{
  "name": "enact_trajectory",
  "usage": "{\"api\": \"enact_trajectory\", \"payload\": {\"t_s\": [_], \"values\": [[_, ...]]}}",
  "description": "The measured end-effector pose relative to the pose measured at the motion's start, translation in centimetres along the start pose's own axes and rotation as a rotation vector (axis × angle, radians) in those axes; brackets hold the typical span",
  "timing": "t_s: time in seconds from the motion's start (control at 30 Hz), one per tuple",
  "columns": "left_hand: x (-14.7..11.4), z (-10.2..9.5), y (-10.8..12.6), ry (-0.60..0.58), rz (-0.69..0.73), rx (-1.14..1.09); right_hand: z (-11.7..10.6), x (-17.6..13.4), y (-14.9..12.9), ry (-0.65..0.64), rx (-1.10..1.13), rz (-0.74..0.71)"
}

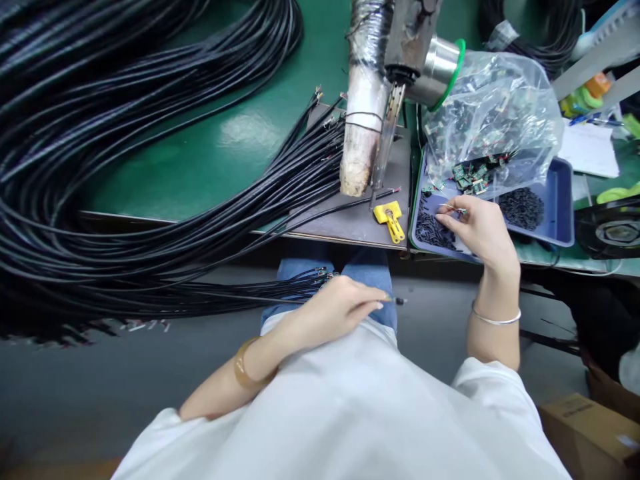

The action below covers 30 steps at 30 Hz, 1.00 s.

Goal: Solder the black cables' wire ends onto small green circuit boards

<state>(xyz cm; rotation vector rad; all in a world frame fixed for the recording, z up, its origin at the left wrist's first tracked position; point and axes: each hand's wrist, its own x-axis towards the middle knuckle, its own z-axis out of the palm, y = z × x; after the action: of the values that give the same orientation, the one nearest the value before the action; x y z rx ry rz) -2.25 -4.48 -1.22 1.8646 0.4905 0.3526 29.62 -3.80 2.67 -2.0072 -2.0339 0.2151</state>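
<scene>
My left hand (345,303) is over my lap, its fingers pinched together. A small dark-tipped piece (399,301) sticks out past the fingertips; its kind is too small to tell. My right hand (477,223) reaches over the blue tray (565,200), thumb and finger closed on a small circuit board (461,211) with thin wires. Beneath those fingers lie short black tubes (433,230), with another heap of small black pieces (521,208) to the right. Green circuit boards (470,177) spill from a clear plastic bag (495,113) onto the tray.
A big bundle of black cables (150,247) covers the left side, its ends on a grey board (345,227). A soldering iron holder (387,133) and a solder spool (443,70) hang above it. A yellow clip (390,220) lies near the edge. A cardboard box (590,427) stands lower right.
</scene>
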Motion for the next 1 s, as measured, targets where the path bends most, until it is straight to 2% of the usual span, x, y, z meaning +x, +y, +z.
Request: {"api": "enact_trajectory", "payload": {"t_s": [0.07,0.13,0.2,0.27,0.33,0.37,0.4,0.5,0.57,0.63,0.73,0.83,1.0], "values": [[0.2,-0.2,-1.2,0.203,-0.137,-0.276,-0.4,0.3,0.1,-0.05,0.054,-0.034],[0.4,-1.0,-2.0,0.353,-0.236,-0.552,-0.5,0.2,-0.1,-0.028,0.079,-0.039],[0.6,-1.9,-2.5,0.385,-0.266,-0.749,-0.4,-0.4,-0.9,0.103,0.072,0.004],[0.8,-2.7,-2.6,0.352,-0.276,-0.823,-0.3,-1.7,-2.5,0.282,0.081,0.077],[1.2,-3.1,-2.3,0.319,-0.289,-0.784,-0.4,-3.3,-4.9,0.418,0.154,0.135],[1.4,-3.2,-2.1,0.318,-0.291,-0.744,-0.4,-4.1,-6.2,0.476,0.294,0.185],[1.7,-3.2,-1.8,0.325,-0.285,-0.705,-0.3,-4.7,-7.5,0.476,0.416,0.18],[2.5,-2.9,-1.0,0.413,-0.234,-0.618,1.0,-5.6,-10.7,0.277,0.651,0.064],[2.9,-2.5,-0.5,0.505,-0.186,-0.54,2.6,-5.4,-11.9,0.261,0.692,0.061],[3.0,-2.2,-0.1,0.584,-0.147,-0.406,4.2,-5.0,-12.5,0.32,0.658,0.084],[2.8,-1.8,0.4,0.651,-0.083,-0.165,5.8,-4.5,-12.8,0.323,0.634,0.077],[2.6,-1.6,0.7,0.671,-0.008,-0.011,6.1,-4.3,-12.8,0.31,0.635,0.081],[2.4,-1.6,0.6,0.668,0.074,0.124,6.0,-4.2,-12.5,0.275,0.644,0.106]]}}
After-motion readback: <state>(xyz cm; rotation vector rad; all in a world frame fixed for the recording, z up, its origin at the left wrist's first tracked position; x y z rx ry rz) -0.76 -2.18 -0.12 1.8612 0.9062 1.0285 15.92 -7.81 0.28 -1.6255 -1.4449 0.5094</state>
